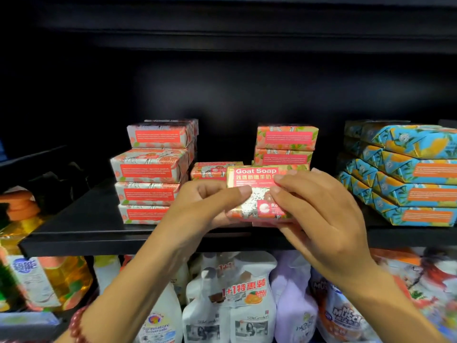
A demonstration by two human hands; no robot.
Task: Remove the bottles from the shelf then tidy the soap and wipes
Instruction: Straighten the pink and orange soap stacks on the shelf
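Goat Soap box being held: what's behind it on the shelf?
Behind the Goat Soap box lies one flat pink box, and a pink stack shows two boxes. The held box and the right hand hide anything lower in that stack.

Bare shelf [81, 219] lies open at the left end, from front edge to dark back wall. A pink stack [150, 169] stands left of centre and a second stack [285, 144] at centre rear, with one low bar [212, 170] lying in the gap between them. Blue packs [408, 174] wall off the right end. The left hand [205, 201] and right hand [319, 206], gripping a soap [257, 194], block the front edge at centre. Headroom above every stack is ample; the slot beside the blue packs appears narrow.
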